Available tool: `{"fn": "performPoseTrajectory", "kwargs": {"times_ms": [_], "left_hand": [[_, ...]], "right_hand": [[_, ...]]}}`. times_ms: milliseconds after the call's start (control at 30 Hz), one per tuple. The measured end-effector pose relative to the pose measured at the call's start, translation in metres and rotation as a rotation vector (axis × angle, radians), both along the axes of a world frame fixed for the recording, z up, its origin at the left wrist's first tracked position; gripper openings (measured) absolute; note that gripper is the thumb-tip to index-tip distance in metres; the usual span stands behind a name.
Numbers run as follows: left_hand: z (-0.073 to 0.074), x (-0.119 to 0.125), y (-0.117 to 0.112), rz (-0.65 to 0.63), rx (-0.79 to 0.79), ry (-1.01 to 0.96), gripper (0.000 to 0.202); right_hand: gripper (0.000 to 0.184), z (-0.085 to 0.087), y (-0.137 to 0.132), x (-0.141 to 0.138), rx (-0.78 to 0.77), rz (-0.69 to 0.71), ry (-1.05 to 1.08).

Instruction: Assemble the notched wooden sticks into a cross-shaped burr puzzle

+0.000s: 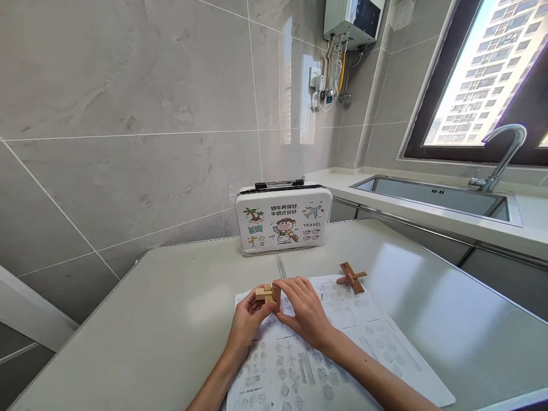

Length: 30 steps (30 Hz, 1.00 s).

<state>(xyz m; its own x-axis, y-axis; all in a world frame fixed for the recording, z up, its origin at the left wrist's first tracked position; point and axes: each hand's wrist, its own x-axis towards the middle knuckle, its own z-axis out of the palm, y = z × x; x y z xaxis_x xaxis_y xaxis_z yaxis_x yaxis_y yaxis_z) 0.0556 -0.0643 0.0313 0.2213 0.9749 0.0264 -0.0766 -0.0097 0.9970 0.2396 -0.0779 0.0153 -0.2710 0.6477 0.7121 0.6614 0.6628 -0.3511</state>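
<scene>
Between my two hands is a small wooden interlocking puzzle (264,294) made of light blocks, with a browner piece (276,298) on its right side. My left hand (246,319) is closed round the light blocks from the left. The fingers and thumb of my right hand (303,311) pinch the brown piece from the right. Below both hands lies a printed instruction sheet (295,365) with rows of small drawings. A second wooden puzzle (352,277), brown and cross-shaped, rests near the sheet's upper right edge. My fingers hide part of the held puzzle.
A white carry case (283,220) with cartoon prints stands upright at the back of the white table (171,319). To the right are a counter with a sink (436,197) and a faucet (505,157). A tiled wall (128,114) rises behind the table.
</scene>
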Motion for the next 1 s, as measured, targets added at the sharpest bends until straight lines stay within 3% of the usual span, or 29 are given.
{"fn": "performPoseTrajectory", "kwargs": {"times_ms": [267, 433, 600, 767, 1000], "left_hand": [[-0.009, 0.007, -0.001, 0.008, -0.015, -0.046, 0.052], [-0.007, 0.003, 0.001, -0.025, -0.04, -0.068, 0.055], [-0.007, 0.003, 0.0, 0.015, -0.027, -0.034, 0.055], [-0.014, 0.004, 0.0, -0.051, -0.048, -0.118, 0.051], [-0.012, 0.007, -0.003, -0.004, -0.045, -0.025, 0.053]], "right_hand": [[0.059, -0.005, -0.002, 0.001, 0.032, -0.051, 0.027], [0.059, -0.001, 0.001, 0.002, -0.057, -0.054, 0.088], [0.06, 0.005, 0.001, 0.004, 0.005, 0.013, -0.024], [0.061, 0.006, -0.001, 0.002, 0.01, 0.033, 0.034], [0.057, -0.005, -0.002, 0.0, -0.01, -0.029, 0.071]]}}
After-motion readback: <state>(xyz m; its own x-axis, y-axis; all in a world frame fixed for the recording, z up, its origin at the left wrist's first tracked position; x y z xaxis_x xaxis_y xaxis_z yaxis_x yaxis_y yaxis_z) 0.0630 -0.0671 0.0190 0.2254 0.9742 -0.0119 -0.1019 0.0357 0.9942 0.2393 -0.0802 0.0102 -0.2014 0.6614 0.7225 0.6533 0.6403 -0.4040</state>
